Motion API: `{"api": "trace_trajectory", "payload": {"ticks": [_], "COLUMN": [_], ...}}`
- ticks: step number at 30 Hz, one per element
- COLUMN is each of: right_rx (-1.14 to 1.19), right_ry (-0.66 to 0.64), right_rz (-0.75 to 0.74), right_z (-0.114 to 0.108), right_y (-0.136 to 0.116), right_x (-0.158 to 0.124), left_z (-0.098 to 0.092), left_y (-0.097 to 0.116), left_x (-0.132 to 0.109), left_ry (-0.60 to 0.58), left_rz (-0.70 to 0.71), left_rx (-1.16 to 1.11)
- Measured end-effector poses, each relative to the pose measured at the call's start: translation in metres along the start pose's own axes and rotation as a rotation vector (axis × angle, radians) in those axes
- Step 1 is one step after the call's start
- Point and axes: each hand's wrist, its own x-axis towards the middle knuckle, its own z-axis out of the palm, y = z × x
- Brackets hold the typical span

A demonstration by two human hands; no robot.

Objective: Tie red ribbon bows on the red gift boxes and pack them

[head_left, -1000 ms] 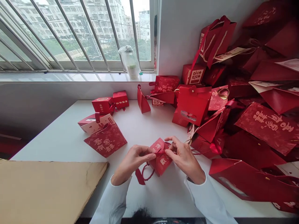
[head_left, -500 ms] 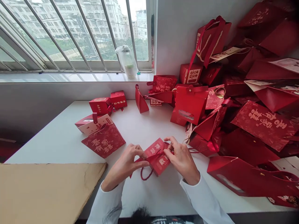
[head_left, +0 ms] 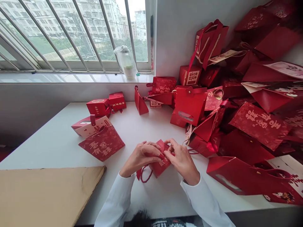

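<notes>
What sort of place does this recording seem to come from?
Most likely a small packing workroom in an upper-floor flat or office: a white worktable holds a small red gift box, red gift bags lie heaped against the wall, and a barred window overlooks apartment blocks.

bright daylight from the window (head_left: 71,34) gives soft, even light, while the frame edges bow outward.

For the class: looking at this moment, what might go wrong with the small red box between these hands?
The left hand and right hand pinch the red box, which might crease its card. Its loose red cord could snag. The heaped red bags beside the right hand might slide onto the work.
</notes>
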Motion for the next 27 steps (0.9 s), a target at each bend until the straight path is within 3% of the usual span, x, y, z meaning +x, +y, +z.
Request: {"api": "trace_trajectory", "payload": {"ticks": [13, 17, 22, 27], "right_rx": [0.156, 0.194, 0.172, 0.277], "right_ry": [-0.071, -0.094, -0.084, -0.132], "right_rz": [0.011, 0.046, 0.039, 0.053], "right_z": [-0.011, -0.011, -0.01, -0.012], "right_y": [-0.003, -0.002, -0.005, -0.004], "right_x": [-0.007, -0.006, -0.004, 0.001], "left_z": [0.002, -0.004, -0.013, -0.012], "left_y": [-0.026, -0.032, -0.023, -0.02], "left_x": [0.003, 0.003, 0.005, 0.009], "left_ry": [0.085, -0.006, -0.164, -0.16], "left_rz": [0.047, 0.049, 0.097, 0.078], "left_rx": [-0.159, -0.193, -0.132, -0.076]}}
